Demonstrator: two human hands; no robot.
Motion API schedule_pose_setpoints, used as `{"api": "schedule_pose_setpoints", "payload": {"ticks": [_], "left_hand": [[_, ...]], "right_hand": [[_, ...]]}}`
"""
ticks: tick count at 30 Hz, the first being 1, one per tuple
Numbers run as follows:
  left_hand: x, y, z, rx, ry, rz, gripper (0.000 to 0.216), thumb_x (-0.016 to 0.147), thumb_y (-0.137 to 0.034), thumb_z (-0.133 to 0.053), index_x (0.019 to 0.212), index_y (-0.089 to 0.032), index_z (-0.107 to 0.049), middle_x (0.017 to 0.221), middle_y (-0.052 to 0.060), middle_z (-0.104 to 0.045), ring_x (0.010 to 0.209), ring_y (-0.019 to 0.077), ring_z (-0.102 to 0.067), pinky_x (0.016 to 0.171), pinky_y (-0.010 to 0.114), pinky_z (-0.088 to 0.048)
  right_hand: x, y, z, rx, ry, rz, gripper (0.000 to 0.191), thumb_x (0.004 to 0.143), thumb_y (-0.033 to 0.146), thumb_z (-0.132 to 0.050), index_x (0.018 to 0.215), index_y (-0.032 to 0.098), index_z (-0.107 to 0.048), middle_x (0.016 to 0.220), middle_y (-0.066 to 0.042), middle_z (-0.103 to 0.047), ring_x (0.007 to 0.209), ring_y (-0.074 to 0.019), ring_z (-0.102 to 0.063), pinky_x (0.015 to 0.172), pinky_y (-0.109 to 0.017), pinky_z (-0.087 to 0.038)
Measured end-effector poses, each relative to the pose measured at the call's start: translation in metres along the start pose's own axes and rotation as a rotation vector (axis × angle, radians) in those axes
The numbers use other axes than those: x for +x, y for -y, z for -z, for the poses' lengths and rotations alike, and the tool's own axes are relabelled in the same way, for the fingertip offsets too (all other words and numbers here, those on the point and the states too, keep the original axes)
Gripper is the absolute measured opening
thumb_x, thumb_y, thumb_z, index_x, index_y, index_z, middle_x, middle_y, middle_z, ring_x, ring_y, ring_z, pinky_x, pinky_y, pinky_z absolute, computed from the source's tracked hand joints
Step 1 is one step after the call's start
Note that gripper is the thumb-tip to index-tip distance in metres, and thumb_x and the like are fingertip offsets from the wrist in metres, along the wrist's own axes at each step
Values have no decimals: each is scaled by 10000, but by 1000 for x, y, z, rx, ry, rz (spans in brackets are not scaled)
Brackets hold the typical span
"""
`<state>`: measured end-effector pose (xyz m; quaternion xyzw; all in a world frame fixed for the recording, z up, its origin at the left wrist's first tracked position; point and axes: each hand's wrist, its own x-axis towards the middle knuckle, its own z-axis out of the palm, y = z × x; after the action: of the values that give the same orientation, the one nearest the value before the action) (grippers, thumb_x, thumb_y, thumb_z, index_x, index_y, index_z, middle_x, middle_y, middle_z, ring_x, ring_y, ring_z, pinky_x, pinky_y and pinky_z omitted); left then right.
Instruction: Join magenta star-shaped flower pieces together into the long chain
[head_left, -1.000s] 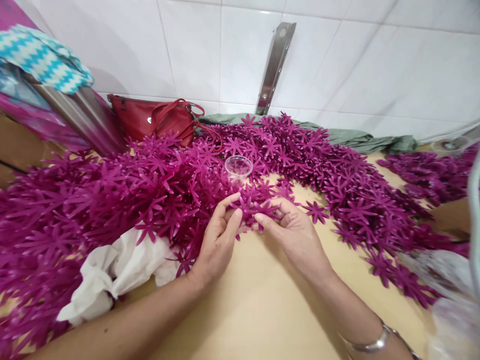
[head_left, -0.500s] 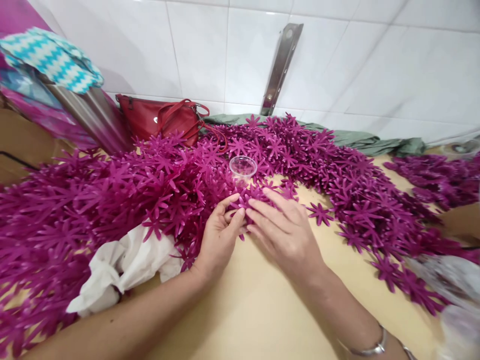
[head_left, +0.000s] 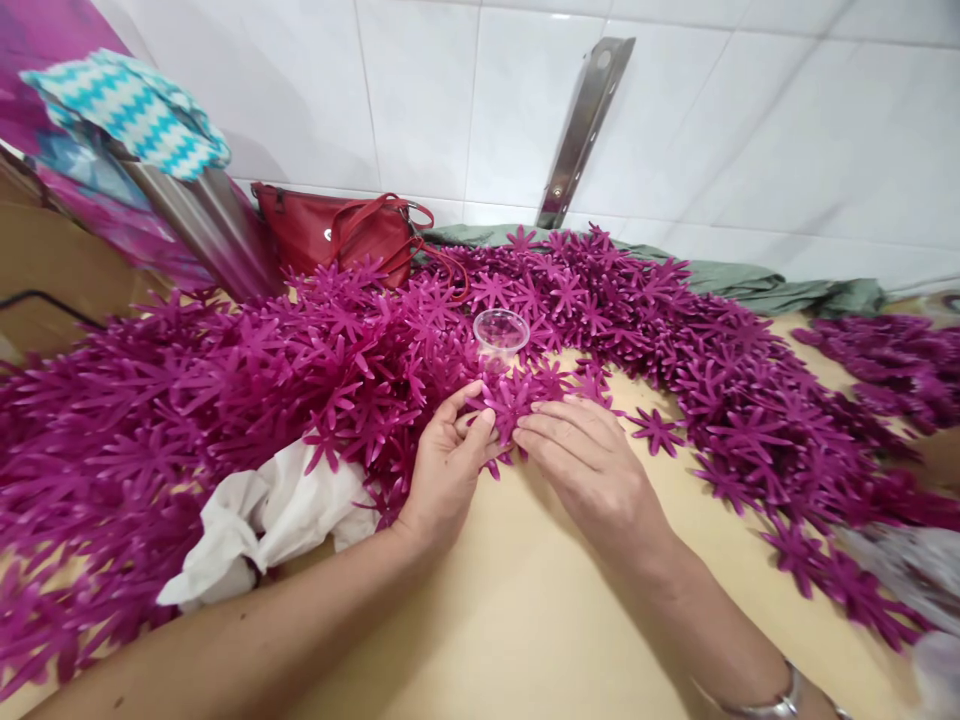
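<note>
My left hand point(head_left: 444, 470) pinches a magenta star-shaped flower piece point(head_left: 510, 400) at the inner edge of a big heap of the same flower pieces point(head_left: 225, 390). Its thumb and fingers are closed on the petals. My right hand point(head_left: 589, 465) lies beside it, fingers stretched toward the same flower and touching its petals. A small clear plastic cup point(head_left: 501, 332) stands just beyond the hands among the flowers. A single loose flower point(head_left: 658, 430) lies on the tan table point(head_left: 525, 620) to the right of my right hand.
The flower heap curves round the back and right. A crumpled white cloth point(head_left: 255, 525) lies at left, a red handbag point(head_left: 341, 235) and green cloth point(head_left: 757, 288) by the tiled wall. A metal bracket point(head_left: 585, 125) leans there. Clear plastic point(head_left: 922, 580) sits at right.
My right hand turned from a curled pinch on the flower to fingers laid flat against it. The left hand kept its hold. The view shifted slightly left and up.
</note>
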<state>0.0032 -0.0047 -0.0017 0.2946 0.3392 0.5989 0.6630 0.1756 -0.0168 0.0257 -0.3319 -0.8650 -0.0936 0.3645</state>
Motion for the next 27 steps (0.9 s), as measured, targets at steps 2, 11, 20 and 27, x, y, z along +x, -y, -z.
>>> {"api": "schedule_pose_setpoints", "payload": {"ticks": [2,11,20,27], "left_hand": [[-1,0,0,9,27,-20,574,814,-377,-848,1297,-198,-594,809,-54,-661,735,79,-638,773,233,-557],[-2,1,-1,127,61,-80,489,818,-346,-833,1231,-209,-612,870,-20,-706,701,94,-626,603,195,-472],[-4,0,-3,83,83,-56,366,848,-325,-806,1158,-208,-650,1054,41,-771,945,155,-723,905,304,-572],[-3,0,-3,26,68,-31,400,804,-335,-849,1125,-201,-651,1034,34,-767,943,152,-728,950,333,-588]], "right_hand": [[2,-2,0,14,10,-11,270,1001,124,-606,1186,279,-727,1122,-54,-814,1117,-233,-732,1043,-458,-539],[2,-1,-6,178,-123,-317,325,875,334,-814,1174,270,-702,1151,-98,-737,1104,-277,-684,990,-474,-544],[3,1,-17,779,-350,-959,164,859,316,-777,879,238,-634,885,-10,-670,811,-177,-623,767,-312,-523],[3,0,-10,694,-333,-879,95,955,313,-676,975,256,-602,933,-20,-681,832,-179,-648,767,-311,-536]]}}
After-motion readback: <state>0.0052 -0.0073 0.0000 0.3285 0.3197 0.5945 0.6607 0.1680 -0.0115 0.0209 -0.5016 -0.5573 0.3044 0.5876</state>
